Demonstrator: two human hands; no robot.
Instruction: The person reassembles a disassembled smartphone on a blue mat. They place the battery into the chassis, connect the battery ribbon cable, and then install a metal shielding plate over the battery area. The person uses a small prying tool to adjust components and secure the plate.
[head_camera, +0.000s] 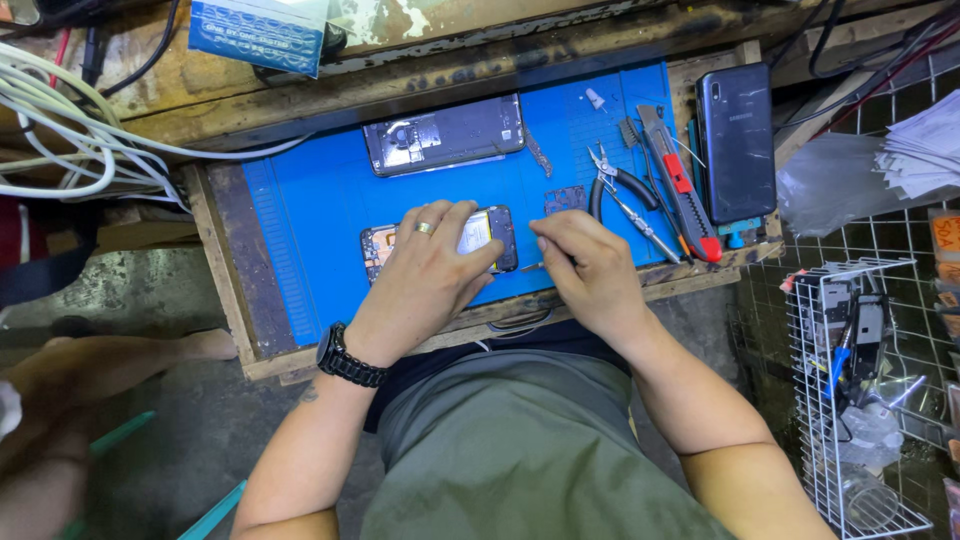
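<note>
An opened phone (495, 238) with its insides exposed lies on a blue work mat (320, 200). My left hand (428, 272), with a ring and a black wristwatch, rests on top of the phone and holds it down. My right hand (588, 268) is just right of the phone, fingers pinched on a thin metal tool (532, 267) whose tip touches the phone's right end. Most of the phone is hidden under my left hand.
A detached phone back cover (445, 134) lies at the mat's far side. Pliers (615, 180), tweezers, a red and grey utility knife (680, 180) and a dark phone (738, 140) sit to the right. White cables (60, 140) run left; a wire basket (850, 390) stands at the right.
</note>
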